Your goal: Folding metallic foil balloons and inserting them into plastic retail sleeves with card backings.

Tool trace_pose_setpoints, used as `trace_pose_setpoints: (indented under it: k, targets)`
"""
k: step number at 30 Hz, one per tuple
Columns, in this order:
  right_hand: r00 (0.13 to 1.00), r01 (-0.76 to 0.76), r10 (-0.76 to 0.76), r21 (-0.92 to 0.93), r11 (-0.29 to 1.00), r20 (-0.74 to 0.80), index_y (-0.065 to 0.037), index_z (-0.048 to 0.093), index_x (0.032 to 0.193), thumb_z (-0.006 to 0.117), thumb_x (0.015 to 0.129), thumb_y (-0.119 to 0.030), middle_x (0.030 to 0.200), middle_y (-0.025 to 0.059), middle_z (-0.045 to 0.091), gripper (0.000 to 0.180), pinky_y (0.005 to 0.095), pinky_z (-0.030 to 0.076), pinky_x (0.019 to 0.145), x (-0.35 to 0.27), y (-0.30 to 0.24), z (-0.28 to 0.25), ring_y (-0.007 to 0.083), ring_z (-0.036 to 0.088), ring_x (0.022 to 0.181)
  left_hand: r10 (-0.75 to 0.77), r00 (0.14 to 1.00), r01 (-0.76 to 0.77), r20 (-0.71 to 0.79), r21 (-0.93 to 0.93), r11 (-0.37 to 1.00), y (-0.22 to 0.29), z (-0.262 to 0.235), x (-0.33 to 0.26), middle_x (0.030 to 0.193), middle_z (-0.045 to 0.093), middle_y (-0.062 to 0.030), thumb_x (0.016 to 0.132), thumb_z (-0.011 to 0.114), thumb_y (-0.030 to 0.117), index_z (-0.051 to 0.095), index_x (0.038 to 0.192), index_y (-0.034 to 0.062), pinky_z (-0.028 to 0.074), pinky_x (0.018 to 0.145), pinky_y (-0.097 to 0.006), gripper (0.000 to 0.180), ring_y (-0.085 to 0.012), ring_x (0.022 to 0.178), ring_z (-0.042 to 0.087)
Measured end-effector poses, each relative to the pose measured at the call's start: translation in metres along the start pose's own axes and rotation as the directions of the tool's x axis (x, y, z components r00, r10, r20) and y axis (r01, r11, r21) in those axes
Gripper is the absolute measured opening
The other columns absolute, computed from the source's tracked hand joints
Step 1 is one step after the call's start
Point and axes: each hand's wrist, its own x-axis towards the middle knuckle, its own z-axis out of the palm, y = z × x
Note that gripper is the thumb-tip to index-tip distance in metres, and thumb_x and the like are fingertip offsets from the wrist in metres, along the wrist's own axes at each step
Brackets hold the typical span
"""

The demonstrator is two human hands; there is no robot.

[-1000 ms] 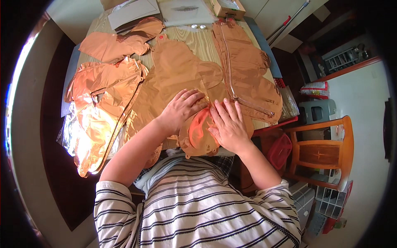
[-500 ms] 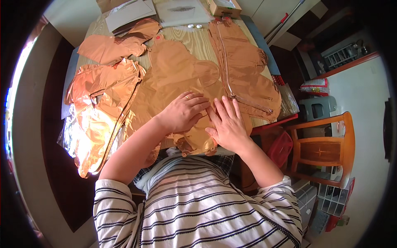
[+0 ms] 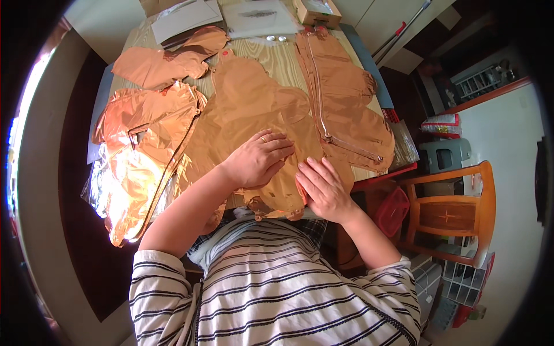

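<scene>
Both hands lie palm down on a flat, deflated copper foil balloon (image 3: 248, 109) that is spread across the middle of the wooden tabletop (image 3: 285, 49), its near edge hanging just over the table's front edge above the person's striped shirt (image 3: 277, 288). The left hand (image 3: 259, 158) comes in from the lower left on a bare forearm, wrist slightly bent, fingers held together and lightly curled, the tips pointing right and pressing the foil; a ring shows on one finger. It grips nothing, only rests flat on the balloon. The right hand (image 3: 323, 187) comes up from the lower right, fingers extended and a little spread, pointing up and left, the palm pressed on the balloon's near right edge; it too is open and flat, closed around nothing. The two hands sit just beside each other, the fingertips close but apart. Left of the balloon lies a crumpled, shiny foil piece (image 3: 138, 150) catching the light, and another flat one (image 3: 164, 60) lies farther back. On the right a long foil piece (image 3: 346, 104) runs from the far edge toward the near right corner. White sheets (image 3: 187, 16) lie at the far end. A wooden chair (image 3: 456, 210) stands on the floor to the right.
</scene>
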Motion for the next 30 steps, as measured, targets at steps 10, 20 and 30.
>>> trace_pose_setpoints:
  k: [10,20,30]
  targets:
    - [0.992,0.072,-0.073,-0.009,0.997,-0.102,0.000,0.070,0.115,0.068,0.089,-0.012,0.122,0.0160,0.069,0.030,0.0502,0.046,0.108,0.006,-0.018,-0.001,0.0323,0.065,0.116,0.014,0.999,-0.013,0.038,-0.036,0.999,0.001,-0.004,0.000,0.130,0.065,-0.0140,0.089,0.066,0.008,0.067,0.123,-0.0002,0.042,0.111,-0.047,0.035,-0.0337,0.127,0.056]
    - [0.998,0.049,-0.051,-0.044,0.998,-0.043,-0.001,0.071,0.116,0.063,0.089,-0.012,0.122,0.0153,0.070,0.030,0.0493,0.047,0.108,0.013,-0.029,-0.007,0.0305,0.067,0.114,0.080,0.997,-0.081,-0.016,-0.071,0.994,-0.007,-0.004,-0.005,0.127,0.066,-0.0146,0.088,0.068,0.009,0.069,0.118,0.0008,0.043,0.109,-0.047,0.032,-0.0346,0.123,0.059]
    - [0.996,0.078,-0.079,-0.034,0.996,-0.032,0.003,0.067,0.119,0.066,0.086,-0.012,0.125,0.0196,0.066,0.036,0.0517,0.044,0.110,0.012,-0.029,-0.005,0.0334,0.063,0.118,-0.357,0.890,0.437,-0.285,0.308,0.845,-0.020,-0.040,-0.034,0.148,0.048,-0.0223,0.089,0.067,0.038,0.053,0.140,0.0045,0.028,0.119,-0.053,0.063,-0.0421,0.142,0.038]
